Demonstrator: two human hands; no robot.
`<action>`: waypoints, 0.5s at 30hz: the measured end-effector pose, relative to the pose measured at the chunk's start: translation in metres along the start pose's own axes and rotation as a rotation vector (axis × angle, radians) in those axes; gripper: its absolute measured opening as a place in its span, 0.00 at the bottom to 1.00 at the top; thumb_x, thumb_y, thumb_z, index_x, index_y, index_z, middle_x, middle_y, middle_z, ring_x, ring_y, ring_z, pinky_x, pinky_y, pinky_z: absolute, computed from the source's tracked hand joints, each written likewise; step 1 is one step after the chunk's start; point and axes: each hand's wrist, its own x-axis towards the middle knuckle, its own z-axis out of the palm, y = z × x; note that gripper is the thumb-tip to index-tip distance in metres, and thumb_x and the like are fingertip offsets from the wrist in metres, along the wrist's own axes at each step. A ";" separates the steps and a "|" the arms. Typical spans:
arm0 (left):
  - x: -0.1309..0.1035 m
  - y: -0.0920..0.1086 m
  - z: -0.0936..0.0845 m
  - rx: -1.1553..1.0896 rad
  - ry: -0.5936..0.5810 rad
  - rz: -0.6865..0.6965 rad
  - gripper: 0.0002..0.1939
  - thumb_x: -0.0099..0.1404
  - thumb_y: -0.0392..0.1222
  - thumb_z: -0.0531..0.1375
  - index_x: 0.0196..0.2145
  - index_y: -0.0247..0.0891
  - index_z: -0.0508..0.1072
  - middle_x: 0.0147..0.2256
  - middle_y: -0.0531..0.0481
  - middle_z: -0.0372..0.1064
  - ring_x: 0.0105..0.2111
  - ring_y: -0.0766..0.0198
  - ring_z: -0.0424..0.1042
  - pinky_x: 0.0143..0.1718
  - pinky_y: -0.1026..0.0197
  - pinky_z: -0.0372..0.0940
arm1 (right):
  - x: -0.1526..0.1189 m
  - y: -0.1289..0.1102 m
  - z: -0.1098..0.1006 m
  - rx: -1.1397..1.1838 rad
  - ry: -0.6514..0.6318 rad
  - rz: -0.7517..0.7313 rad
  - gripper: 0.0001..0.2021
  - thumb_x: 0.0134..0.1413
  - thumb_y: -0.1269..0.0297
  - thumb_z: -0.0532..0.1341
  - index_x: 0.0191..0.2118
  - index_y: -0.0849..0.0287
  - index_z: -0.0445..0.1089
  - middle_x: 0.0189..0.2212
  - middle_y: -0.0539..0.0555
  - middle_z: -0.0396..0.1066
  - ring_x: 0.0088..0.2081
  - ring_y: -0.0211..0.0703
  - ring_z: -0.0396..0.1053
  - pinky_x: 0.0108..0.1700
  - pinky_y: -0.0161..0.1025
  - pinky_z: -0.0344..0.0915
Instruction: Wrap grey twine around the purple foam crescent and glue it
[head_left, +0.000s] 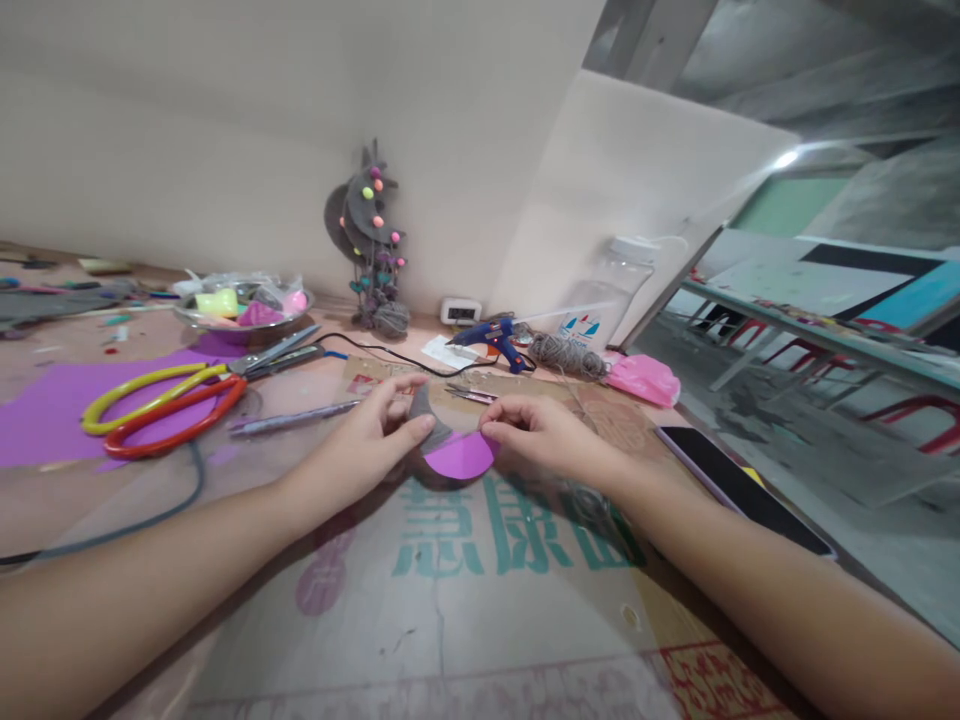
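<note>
Near the middle of the table, my left hand point(394, 425) pinches a small curved grey felt piece point(429, 418) between thumb and fingers. A purple piece with a rounded lower edge point(461, 457) lies against the grey piece's right side. The fingertips of my right hand point(529, 430) are closed on the purple piece's upper right corner. Both pieces are above the printed cardboard point(480, 620). A pair of tweezers point(471, 394) rests just behind the hands.
Scissors with yellow and red handles point(172, 400), purple felt point(45, 400) and a pen point(292, 418) lie left. Behind are a bowl point(244, 322), glue gun point(487, 338), grey yarn point(566, 355) and bottle point(611, 290). A phone point(742, 488) lies right.
</note>
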 end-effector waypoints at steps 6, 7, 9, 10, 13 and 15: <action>0.003 -0.001 0.001 -0.027 0.028 -0.084 0.12 0.60 0.50 0.56 0.31 0.38 0.65 0.20 0.59 0.52 0.15 0.75 0.48 0.14 0.70 0.44 | -0.003 -0.006 0.009 0.006 0.055 0.009 0.11 0.55 0.59 0.54 0.33 0.60 0.69 0.25 0.49 0.68 0.27 0.36 0.63 0.30 0.33 0.59; 0.003 -0.001 0.001 -0.008 0.039 -0.073 0.13 0.61 0.51 0.55 0.29 0.38 0.64 0.19 0.59 0.51 0.15 0.74 0.48 0.15 0.69 0.45 | -0.004 -0.006 0.009 -0.004 0.054 0.002 0.11 0.55 0.59 0.54 0.33 0.60 0.69 0.25 0.49 0.68 0.27 0.36 0.63 0.30 0.33 0.58; 0.002 -0.003 0.001 0.039 0.066 -0.048 0.14 0.62 0.52 0.54 0.27 0.38 0.63 0.19 0.59 0.51 0.15 0.73 0.49 0.15 0.68 0.45 | -0.004 -0.006 0.009 -0.021 0.054 0.000 0.11 0.55 0.59 0.54 0.33 0.60 0.69 0.25 0.49 0.68 0.27 0.36 0.63 0.30 0.33 0.58; 0.002 -0.004 0.001 0.075 0.077 -0.039 0.15 0.62 0.52 0.53 0.27 0.38 0.63 0.19 0.59 0.52 0.16 0.72 0.50 0.16 0.68 0.46 | -0.004 -0.006 0.008 -0.026 0.051 0.002 0.11 0.56 0.59 0.54 0.33 0.60 0.69 0.25 0.49 0.69 0.27 0.36 0.64 0.30 0.33 0.59; 0.002 -0.006 -0.001 0.187 0.101 -0.010 0.16 0.62 0.53 0.52 0.26 0.38 0.64 0.19 0.58 0.53 0.17 0.71 0.53 0.17 0.67 0.48 | -0.004 -0.005 0.006 -0.030 0.040 0.014 0.11 0.56 0.59 0.54 0.33 0.60 0.70 0.26 0.50 0.70 0.28 0.37 0.65 0.30 0.33 0.59; 0.002 -0.005 -0.001 0.235 0.098 0.005 0.16 0.63 0.53 0.51 0.25 0.39 0.63 0.19 0.58 0.54 0.17 0.70 0.53 0.18 0.66 0.49 | -0.004 -0.004 0.005 -0.033 0.032 0.024 0.11 0.55 0.58 0.54 0.33 0.60 0.70 0.26 0.50 0.70 0.27 0.37 0.65 0.29 0.34 0.59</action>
